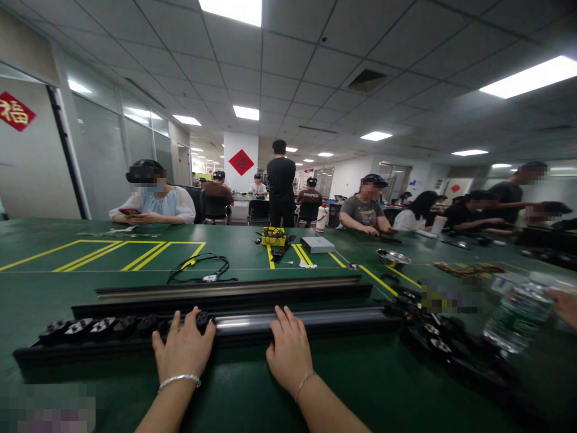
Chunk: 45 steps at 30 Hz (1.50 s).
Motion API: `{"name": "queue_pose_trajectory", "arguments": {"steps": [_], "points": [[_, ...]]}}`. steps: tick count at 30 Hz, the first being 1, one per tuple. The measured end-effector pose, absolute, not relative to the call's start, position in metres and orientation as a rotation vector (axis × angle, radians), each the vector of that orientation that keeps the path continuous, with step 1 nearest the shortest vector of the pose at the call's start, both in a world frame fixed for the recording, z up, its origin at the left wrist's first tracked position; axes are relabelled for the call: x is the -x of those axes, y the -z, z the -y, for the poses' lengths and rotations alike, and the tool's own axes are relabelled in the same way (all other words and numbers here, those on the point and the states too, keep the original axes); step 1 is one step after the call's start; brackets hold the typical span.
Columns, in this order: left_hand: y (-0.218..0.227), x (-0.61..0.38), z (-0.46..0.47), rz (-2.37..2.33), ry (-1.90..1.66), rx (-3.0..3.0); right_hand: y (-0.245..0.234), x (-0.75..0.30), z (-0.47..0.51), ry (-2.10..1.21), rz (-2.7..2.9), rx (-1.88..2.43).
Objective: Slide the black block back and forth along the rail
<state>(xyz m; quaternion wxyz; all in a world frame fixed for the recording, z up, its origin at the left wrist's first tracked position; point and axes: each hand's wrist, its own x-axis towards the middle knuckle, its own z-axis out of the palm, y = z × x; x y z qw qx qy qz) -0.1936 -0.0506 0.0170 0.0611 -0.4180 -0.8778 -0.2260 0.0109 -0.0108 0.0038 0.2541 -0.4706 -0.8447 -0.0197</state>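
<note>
A long black and silver rail point(315, 320) lies across the green table point(252, 391) right in front of me. My left hand point(184, 347) rests on it with the fingers curled over a small black part at the end of a row of several black parts point(90, 328) seated in the rail. My right hand point(288, 347) lies flat on the rail's bare silver stretch, fingers spread, holding nothing. A second rail point(225, 290) lies just behind the first.
A pile of loose black parts point(442, 337) sits at the right end. A plastic water bottle point(518, 313) and another person's hand point(565, 307) are at the right edge. A black cable point(198, 267), a yellow box point(274, 236) and seated people lie beyond.
</note>
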Motion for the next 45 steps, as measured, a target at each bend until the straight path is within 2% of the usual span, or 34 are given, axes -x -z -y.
{"name": "queue_pose_trajectory", "arguments": {"steps": [45], "points": [[-0.0196,0.1893,0.0499,2.539,0.634,1.396,0.0001,-0.0116,0.0080,0.025,2.301,1.251]]}}
